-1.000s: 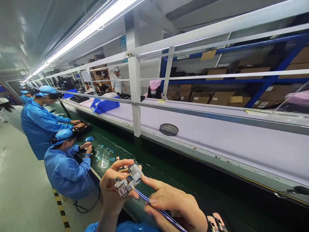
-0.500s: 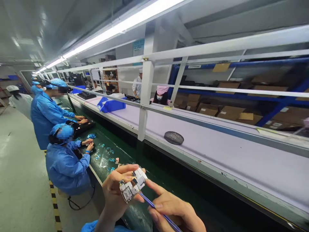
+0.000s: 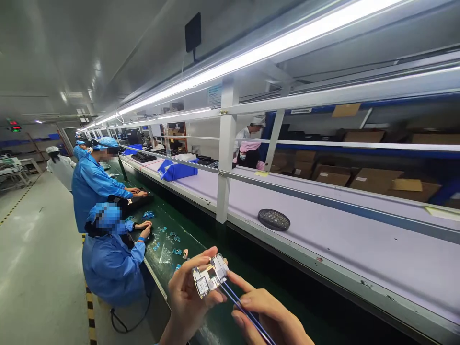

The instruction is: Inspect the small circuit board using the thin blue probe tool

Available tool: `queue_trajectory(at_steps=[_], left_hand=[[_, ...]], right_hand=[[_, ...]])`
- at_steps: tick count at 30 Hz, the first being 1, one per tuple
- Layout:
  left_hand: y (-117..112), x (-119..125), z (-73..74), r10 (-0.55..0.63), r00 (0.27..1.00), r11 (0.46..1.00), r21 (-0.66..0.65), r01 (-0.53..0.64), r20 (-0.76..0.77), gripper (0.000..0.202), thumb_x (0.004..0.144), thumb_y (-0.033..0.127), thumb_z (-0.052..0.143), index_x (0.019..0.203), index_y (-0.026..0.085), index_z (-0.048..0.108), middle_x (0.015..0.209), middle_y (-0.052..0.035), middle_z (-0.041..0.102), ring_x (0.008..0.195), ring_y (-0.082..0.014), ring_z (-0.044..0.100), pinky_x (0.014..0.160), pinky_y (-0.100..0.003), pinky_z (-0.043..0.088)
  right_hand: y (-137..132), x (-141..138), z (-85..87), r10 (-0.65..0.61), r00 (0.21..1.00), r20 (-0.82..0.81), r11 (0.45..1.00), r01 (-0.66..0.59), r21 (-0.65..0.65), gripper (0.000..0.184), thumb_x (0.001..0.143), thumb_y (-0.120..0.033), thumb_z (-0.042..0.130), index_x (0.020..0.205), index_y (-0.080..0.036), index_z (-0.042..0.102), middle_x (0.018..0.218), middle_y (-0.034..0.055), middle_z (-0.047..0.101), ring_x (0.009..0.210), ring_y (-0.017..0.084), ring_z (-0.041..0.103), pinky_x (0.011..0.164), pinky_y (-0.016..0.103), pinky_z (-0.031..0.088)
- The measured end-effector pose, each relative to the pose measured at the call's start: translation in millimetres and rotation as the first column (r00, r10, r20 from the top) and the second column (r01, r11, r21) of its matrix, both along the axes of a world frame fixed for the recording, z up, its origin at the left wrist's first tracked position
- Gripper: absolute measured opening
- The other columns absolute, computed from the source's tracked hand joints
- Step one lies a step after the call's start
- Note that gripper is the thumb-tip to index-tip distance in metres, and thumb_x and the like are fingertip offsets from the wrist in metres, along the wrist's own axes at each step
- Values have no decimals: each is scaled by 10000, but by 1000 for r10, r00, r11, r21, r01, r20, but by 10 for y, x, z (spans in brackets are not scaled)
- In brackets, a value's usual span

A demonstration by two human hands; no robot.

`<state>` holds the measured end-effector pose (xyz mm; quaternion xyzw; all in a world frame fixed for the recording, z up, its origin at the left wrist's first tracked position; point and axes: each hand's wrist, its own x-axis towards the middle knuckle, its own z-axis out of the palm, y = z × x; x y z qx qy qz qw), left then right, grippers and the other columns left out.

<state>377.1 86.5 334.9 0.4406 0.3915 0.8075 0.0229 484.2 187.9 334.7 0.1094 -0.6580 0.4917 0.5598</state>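
- At the lower centre of the view, above the green conveyor belt (image 3: pixel 194 239), my left hand (image 3: pixel 187 302) grips a small circuit board (image 3: pixel 209 277) between thumb and fingertips, raised clear of the belt.
- My right hand (image 3: pixel 271 321) pinches a pair of blue tweezers (image 3: pixel 239 304); their tips meet the board among its metal shield cans.
- Stage, as I judge it: work on this board is in mid-course, with the tool applied. Whether any part has been seated or lifted is too small to tell.
- Loose small boards (image 3: pixel 176 238) lie apart from one another on the belt, between me and a seated co-worker (image 3: pixel 111 268). I cannot tell which of them are finished.
- Containers: a blue bin (image 3: pixel 177 170) rests on the lilac tabletop (image 3: pixel 341 244) behind the belt, its contents hidden by its walls.
- A round mesh dish (image 3: pixel 273 219) sits nearer on the same tabletop, and nothing can be made out in it.
- A black tray (image 3: pixel 134 200) lies under the hands of a standing co-worker (image 3: pixel 91 184); its load is not visible.
- Closed cardboard boxes (image 3: pixel 373 179) fill the blue racking beyond.
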Motion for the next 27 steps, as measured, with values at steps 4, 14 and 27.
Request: queue_trajectory(at_steps=[4,14,27], left_hand=[[-33,15,-13,88,995,996,5,-88,-49,531,851,322,804,1346,282,615,1302,-100,728,1011,-279,778,572,-220,662],[-79,1,10,102,970,995,17,-101,-221,357,861,318,793,1170,260,624,1389,-44,672,1102,-260,754,892,-413,685],[-77,22,45,68,984,998,16,-67,-165,354,829,317,819,1134,268,645,1371,-39,688,1101,-272,753,882,-418,682]], right_hand=[[-18,63,24,41,999,1,996,-41,-74,257,870,-62,718,1079,-209,689,847,10,741,1039,307,772,1086,547,569],[3,186,61,41,999,26,996,-43,75,225,877,-90,749,1061,-197,675,820,-6,742,1079,291,761,1154,564,509],[-11,228,92,-9,996,89,988,-4,152,253,875,-46,730,1058,-204,657,845,-18,757,1159,278,730,1176,542,490]])
